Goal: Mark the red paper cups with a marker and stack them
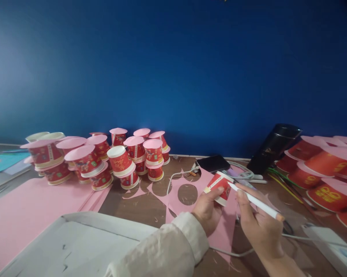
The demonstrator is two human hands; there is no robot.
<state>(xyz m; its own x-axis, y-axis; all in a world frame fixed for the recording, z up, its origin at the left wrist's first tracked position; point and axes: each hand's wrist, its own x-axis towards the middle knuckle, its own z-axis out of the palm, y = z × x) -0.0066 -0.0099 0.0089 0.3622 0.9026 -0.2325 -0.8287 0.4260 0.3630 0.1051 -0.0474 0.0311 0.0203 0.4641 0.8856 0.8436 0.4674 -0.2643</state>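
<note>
Left hand [207, 209] clasped small red paper cup [219, 187] over pink cut-out card sheet [176, 192] | right hand [258, 225] gripped white pen [255, 201], tip touching cup rim | bare wooden tabletop [144, 207] between stacked cups [124, 161] and hands

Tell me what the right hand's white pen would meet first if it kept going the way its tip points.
The red paper cup held in the left hand; the pen in the right hand already points at its rim, seemingly touching.

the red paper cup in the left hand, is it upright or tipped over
Tipped. The left hand holds the red paper cup on a slant, white rim down-right, while the right hand puts a white pen to it.
</note>
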